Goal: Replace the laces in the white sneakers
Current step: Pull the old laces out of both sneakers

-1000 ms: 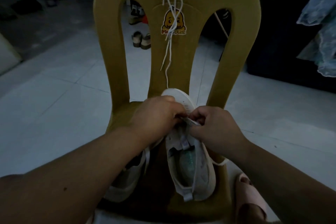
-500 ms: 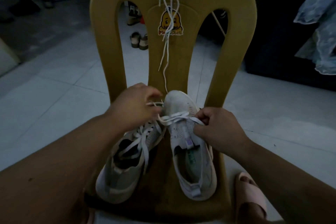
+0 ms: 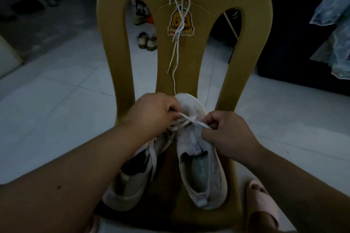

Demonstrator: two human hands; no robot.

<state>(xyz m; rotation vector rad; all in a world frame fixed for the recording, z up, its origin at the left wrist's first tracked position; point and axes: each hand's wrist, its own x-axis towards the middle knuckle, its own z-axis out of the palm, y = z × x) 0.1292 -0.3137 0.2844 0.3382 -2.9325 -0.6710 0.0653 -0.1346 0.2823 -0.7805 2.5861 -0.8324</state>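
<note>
Fingers (image 3: 209, 120) of L hand (image 3: 153, 112), R hand (image 3: 228, 135) pinch lace (image 3: 191, 119) over sneaker (image 3: 203, 168), on chair (image 3: 116, 47).

A mustard-yellow plastic chair (image 3: 117, 24) faces me, a cartoon duck sticker (image 3: 180, 22) on its middle back slat. Through its left gap I see a pair of sandals (image 3: 147, 40) on the pale tiled floor (image 3: 56, 91). A pink slipper (image 3: 263, 204) sits beside the seat at lower right. Bluish cloth (image 3: 335, 15) hangs at far right, and dark shoes (image 3: 28, 4) lie far left.
</note>
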